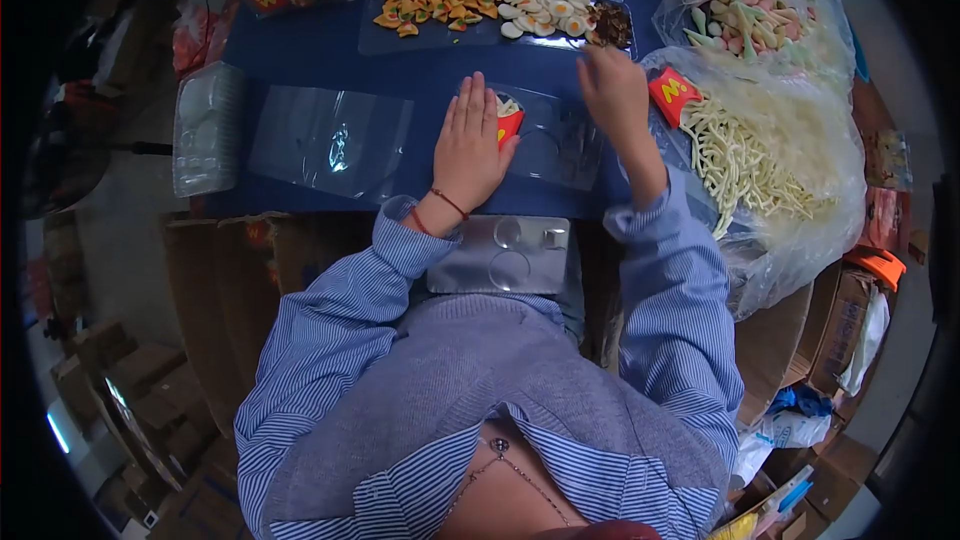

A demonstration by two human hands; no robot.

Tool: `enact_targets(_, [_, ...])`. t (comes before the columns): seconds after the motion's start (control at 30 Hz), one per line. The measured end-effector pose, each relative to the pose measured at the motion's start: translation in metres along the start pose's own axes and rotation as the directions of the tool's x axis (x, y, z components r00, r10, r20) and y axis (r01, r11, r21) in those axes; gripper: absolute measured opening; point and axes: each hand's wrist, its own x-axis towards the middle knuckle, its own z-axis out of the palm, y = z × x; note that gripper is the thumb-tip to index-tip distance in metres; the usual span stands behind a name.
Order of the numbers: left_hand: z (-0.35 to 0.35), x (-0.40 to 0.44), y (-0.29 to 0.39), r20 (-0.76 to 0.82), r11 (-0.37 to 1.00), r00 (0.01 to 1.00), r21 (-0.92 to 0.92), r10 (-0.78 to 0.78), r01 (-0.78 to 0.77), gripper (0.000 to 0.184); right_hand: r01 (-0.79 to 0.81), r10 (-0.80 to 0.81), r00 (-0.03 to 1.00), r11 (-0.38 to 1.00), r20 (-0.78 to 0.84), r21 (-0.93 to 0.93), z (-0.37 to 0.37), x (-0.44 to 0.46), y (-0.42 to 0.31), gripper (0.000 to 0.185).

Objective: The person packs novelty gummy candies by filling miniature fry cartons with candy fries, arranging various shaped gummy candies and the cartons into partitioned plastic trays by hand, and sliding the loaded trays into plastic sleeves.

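My left hand (473, 145) lies flat with its fingers stretched out at the left part of a clear plastic tray (570, 145). Beside its fingers and thumb shows a red fries box (509, 124) with pale sticks at its top, partly covered by the hand. My right hand (613, 85) is raised at the near edge of the dark brown candies (609, 24); its fingertips are bent toward them, and what they hold, if anything, is too small to tell. White egg-shaped candies (545, 8) lie just left of the brown ones.
A clear bag (320, 140) lies left of my left hand, near stacked clear trays (207, 130). Orange candies (437, 8) sit at the back. On the right are pale stick candies (750, 165), another red box (674, 95) and bagged candies (755, 20). A tray (500, 255) rests on my lap.
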Motion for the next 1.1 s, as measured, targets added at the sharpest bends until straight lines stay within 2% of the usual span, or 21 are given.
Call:
enact_targets(0.07, [0.006, -0.004, -0.004, 0.025, 0.999, 0.999, 0.021, 0.035, -0.035, 0.069, 0.014, -0.031, 0.977, 0.997, -0.209, -0.081, 0.032, 0.038, 0.021, 0.023])
enact_targets(0.13, [0.001, -0.006, 0.000, 0.060, 0.997, 0.996, 0.038, 0.062, -0.065, 0.068, 0.071, -0.095, 0.969, 0.991, -0.226, -0.112, 0.049, 0.057, 0.033, 0.019])
enact_targets(0.2, [-0.009, -0.005, 0.009, -0.074, 0.998, 0.995, 0.006, -0.068, 0.068, 0.066, 0.127, -0.158, 0.959, 0.982, -0.235, -0.143, 0.055, 0.059, 0.038, 0.016])
enact_targets(0.3, [-0.002, -0.008, 0.005, -0.074, 0.995, 0.992, -0.022, -0.098, 0.097, 0.063, 0.211, -0.223, 0.947, 0.974, -0.231, -0.077, 0.044, 0.044, 0.032, 0.020])
enact_targets(0.37, [-0.002, -0.008, 0.005, -0.069, 0.997, 0.995, -0.015, -0.073, 0.073, 0.062, 0.059, -0.057, 0.998, 0.943, -0.015, 0.327, 0.013, 0.021, 0.009, 0.021])
enact_targets(0.4, [-0.001, -0.008, 0.004, -0.066, 0.999, 0.997, -0.003, -0.046, 0.046, 0.060, 0.059, -0.060, 0.998, 0.943, -0.009, 0.327, 0.006, 0.009, 0.001, 0.021])
enact_targets(0.47, [0.000, -0.010, 0.003, -0.061, 0.999, 0.998, -0.010, -0.036, 0.036, 0.058, -0.042, -0.147, 0.942, 0.841, 0.301, 0.539, -0.002, -0.010, -0.014, 0.019])
enact_targets(0.5, [-0.001, -0.009, 0.003, -0.059, 1.000, 0.998, -0.016, -0.020, 0.019, 0.056, -0.045, -0.143, 0.943, 0.842, 0.302, 0.538, 0.001, -0.014, -0.019, 0.019])
enact_targets(0.57, [-0.004, -0.009, 0.005, -0.060, 1.000, 0.998, -0.001, -0.016, 0.016, 0.053, -0.228, -0.001, 0.926, 0.798, 0.378, 0.558, 0.007, -0.019, -0.026, 0.013])
enact_targets(0.6, [-0.006, -0.007, 0.006, -0.064, 1.000, 0.998, 0.016, -0.018, 0.019, 0.051, -0.224, 0.001, 0.927, 0.802, 0.375, 0.554, 0.006, -0.018, -0.027, 0.013])
enact_targets(0.63, [-0.007, -0.006, 0.007, -0.068, 1.000, 0.998, 0.012, -0.017, 0.018, 0.051, 0.017, -0.107, 0.972, 0.919, 0.208, 0.394, 0.006, -0.018, -0.027, 0.011])
enact_targets(0.67, [-0.009, -0.007, 0.007, -0.051, 0.999, 0.998, 0.025, -0.024, 0.025, 0.049, 0.234, -0.249, 0.966, 0.956, 0.066, 0.178, 0.006, -0.019, -0.028, 0.009])
enact_targets(0.8, [-0.012, -0.009, 0.009, -0.043, 0.996, 0.999, 0.086, -0.030, 0.034, 0.047, 0.270, -0.278, 0.960, 0.949, 0.030, 0.162, 0.017, -0.019, -0.023, 0.005])
enact_targets(0.87, [-0.016, -0.008, 0.011, -0.018, 0.995, 0.999, 0.086, -0.042, 0.043, 0.047, 0.168, -0.226, 0.968, 0.906, 0.107, 0.390, 0.016, -0.009, -0.009, 0.009])
enact_targets(0.93, [-0.025, -0.004, 0.014, 0.014, 0.994, 0.998, 0.089, -0.058, 0.056, 0.046, -0.061, 0.051, 0.998, 0.946, 0.039, 0.320, 0.015, 0.011, 0.015, 0.010])
enact_targets(0.97, [-0.031, 0.002, 0.016, 0.044, 0.995, 0.998, 0.094, -0.050, 0.046, 0.042, 0.006, 0.017, 0.994, 0.978, -0.108, 0.210, 0.021, 0.024, 0.032, 0.012])
enact_targets(1.0, [-0.038, 0.010, 0.017, 0.073, 0.994, 0.997, 0.100, -0.040, 0.033, 0.038, 0.002, 0.022, 0.994, 0.977, -0.109, 0.213, 0.027, 0.031, 0.046, 0.012])
enact_targets(1.07, [-0.046, 0.035, 0.020, 0.036, 0.997, 0.999, 0.073, 0.005, -0.007, 0.038, 0.054, -0.056, 0.998, 0.997, -0.030, -0.059, 0.036, 0.041, 0.063, 0.012])
enact_targets(1.1, [-0.047, 0.051, 0.021, -0.001, 0.998, 0.999, 0.043, 0.043, -0.043, 0.037, 0.051, -0.053, 0.998, 0.997, -0.034, -0.058, 0.037, 0.042, 0.066, 0.012])
